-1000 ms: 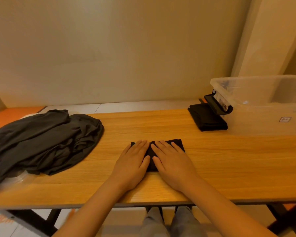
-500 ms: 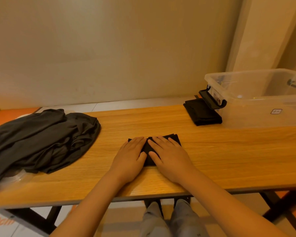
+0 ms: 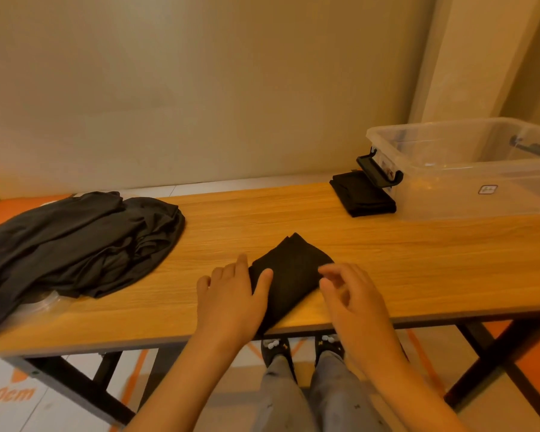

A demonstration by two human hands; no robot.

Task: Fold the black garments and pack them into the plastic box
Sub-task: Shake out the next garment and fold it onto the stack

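Note:
A small folded black garment [image 3: 289, 275] lies at an angle near the front edge of the wooden table [image 3: 418, 263], one corner pointing away from me. My left hand [image 3: 231, 294] lies flat at its left side, thumb on the cloth, fingers straight on the wood. My right hand [image 3: 346, 297] hovers at the garment's right corner with fingers loosely curled; no grip on the cloth shows. A clear plastic box [image 3: 449, 201] with black latches stands open at the back right. A second folded black garment [image 3: 362, 194] lies against the box's left end.
A loose pile of dark garments [image 3: 75, 244] covers the table's left end, partly over a clear plastic lid [image 3: 38, 304]. A wall runs behind the table. Bare wood lies between the garments. My legs and shoes show under the front edge.
The folded garment has turned from lying broadside to lying at an angle. Both hands have come off its top and moved apart to its sides; the right hand's fingers have curled.

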